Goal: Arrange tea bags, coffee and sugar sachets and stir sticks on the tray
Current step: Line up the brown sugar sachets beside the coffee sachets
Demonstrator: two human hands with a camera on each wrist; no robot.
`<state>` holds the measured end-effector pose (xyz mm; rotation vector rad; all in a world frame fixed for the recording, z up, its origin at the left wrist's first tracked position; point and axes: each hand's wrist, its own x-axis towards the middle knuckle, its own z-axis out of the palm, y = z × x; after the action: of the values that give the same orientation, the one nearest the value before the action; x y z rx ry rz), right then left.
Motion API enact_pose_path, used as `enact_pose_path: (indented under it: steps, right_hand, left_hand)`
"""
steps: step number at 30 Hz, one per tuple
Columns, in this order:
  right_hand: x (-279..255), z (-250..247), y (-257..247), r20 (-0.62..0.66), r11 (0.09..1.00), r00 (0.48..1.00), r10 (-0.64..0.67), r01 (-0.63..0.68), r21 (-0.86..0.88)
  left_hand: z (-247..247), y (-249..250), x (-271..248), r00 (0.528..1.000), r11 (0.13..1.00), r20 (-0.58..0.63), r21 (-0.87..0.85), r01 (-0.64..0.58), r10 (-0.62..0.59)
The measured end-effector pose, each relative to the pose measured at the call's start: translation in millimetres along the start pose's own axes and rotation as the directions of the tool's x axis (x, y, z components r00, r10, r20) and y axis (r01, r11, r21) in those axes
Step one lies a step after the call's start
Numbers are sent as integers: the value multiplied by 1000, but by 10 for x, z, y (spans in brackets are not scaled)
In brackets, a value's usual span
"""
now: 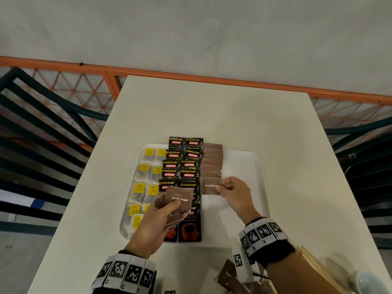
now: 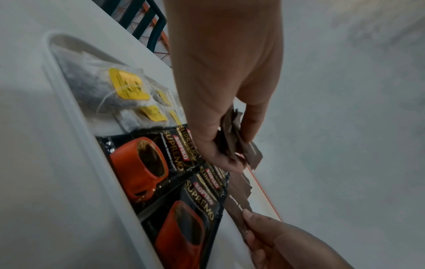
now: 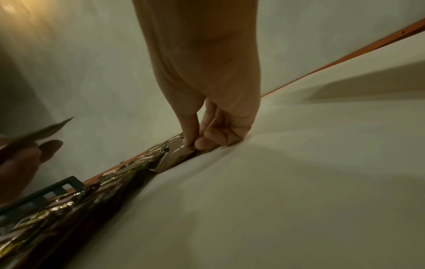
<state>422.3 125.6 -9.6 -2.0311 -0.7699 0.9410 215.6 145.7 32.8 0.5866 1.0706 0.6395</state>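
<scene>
We see open room on the right half of the tray (image 1: 252, 166): bare white floor from the brown sugar column (image 1: 212, 160) out to the right rim. The right hand (image 1: 233, 193) sits at the near end of that column and blocks it there. Left half is packed: tea bags (image 1: 146, 172), then coffee sachets (image 1: 182, 166), overlapping, no gaps. The left hand (image 1: 159, 219) hovers over the near coffee rows with a fan of sugar sachets (image 1: 180, 199). The far worktop (image 1: 212, 113) beyond the tray is free. Near edge is cluttered: loose sachets (image 1: 231, 276), stir sticks (image 1: 314, 262), a cup (image 1: 364, 282).
</scene>
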Motion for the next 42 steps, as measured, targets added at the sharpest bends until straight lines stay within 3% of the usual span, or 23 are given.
enact_pose_path:
  steps: [6,11,14,16,19,25,30,36,42]
  right_hand:
    - [14,25,-3,-53,1000,998,-16,16,-6]
    - [-94,-23,-130,-49,988,995,-85,78,-137]
    - [-292,-56,-306,172,982,980,-96,121,-143]
    - [-439,-52,-378,362,994,930,-66,93,-58]
    - [-581,0,-358,481,996,873,-80,53,70]
    - [-616,26,-227,404,981,913,-54,-28,194]
    - [-521,-53,-106,266,993,963,-36,5,114]
    - [-342,-97,40,138,997,989,47,-55,58]
    - [-219,-12,68,76,998,996,56,-53,-46]
  left_hand:
    - [-3,-42,3,1000,1000,-16,25,-12,12]
    - [17,-51,7,1000,999,-4,34,-19,19]
    - [27,-53,12,1000,1000,-8,25,-19,19]
    - [36,-60,10,1000,1000,-4,27,-16,16]
    - [48,-79,-2,1000,998,3,53,-17,17]
    - [17,-102,-28,1000,998,0,55,-13,13]
    - [-36,-113,-48,998,998,-3,-29,61,-61]
    - [-62,-78,-125,988,983,81,-119,141,-131]
    - [-88,-122,-161,990,994,95,-29,104,-101]
